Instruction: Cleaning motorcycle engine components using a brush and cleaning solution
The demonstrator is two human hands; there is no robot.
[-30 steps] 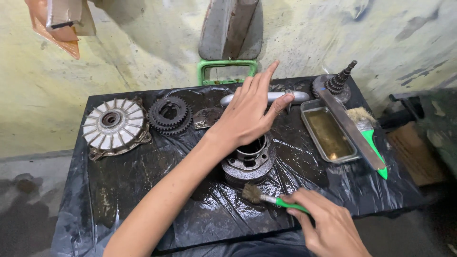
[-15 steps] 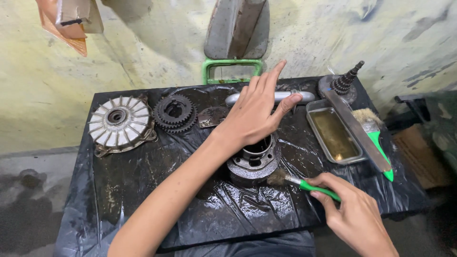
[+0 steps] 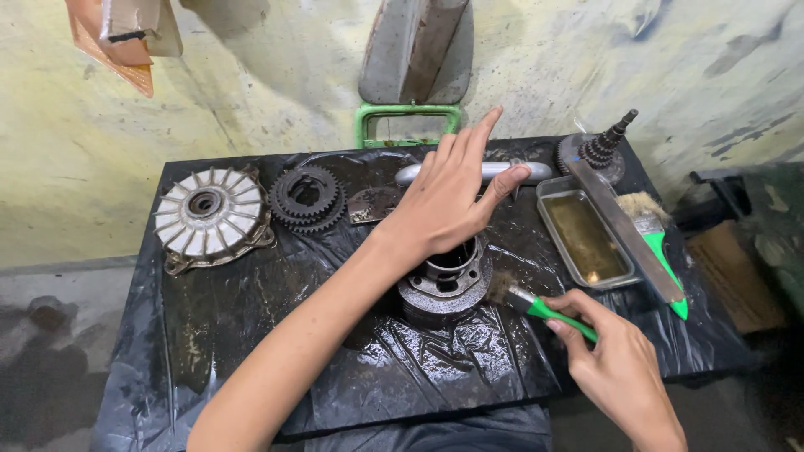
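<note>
Resting flat on top of a dark, oily cylindrical engine part (image 3: 445, 289), the left hand (image 3: 448, 205) has its fingers spread and stretched out, so its grip is released, only the palm pressing down. This part stands near the middle of the worktop (image 3: 209, 335), which is wrapped in wet black plastic sheet. The right hand (image 3: 615, 368) is clenched around the green handle of a small paintbrush (image 3: 536, 305), whose bristles touch the right side of the cylindrical part.

At the far left lies a pale finned round cover (image 3: 209, 218), and just right of it a dark toothed gear (image 3: 307, 197), with a small flat metal piece (image 3: 373, 203) beside that. A shiny metal tube (image 3: 536, 170) lies behind the left hand. To the right sits a rectangular metal tray (image 3: 624, 276) holding brownish liquid; a long flat metal bar (image 3: 628, 226) lies across its right edge, and a second, wider green-handled brush (image 3: 657, 243) rests just beyond. At the far right corner stands a geared shaft (image 3: 605, 149).
</note>
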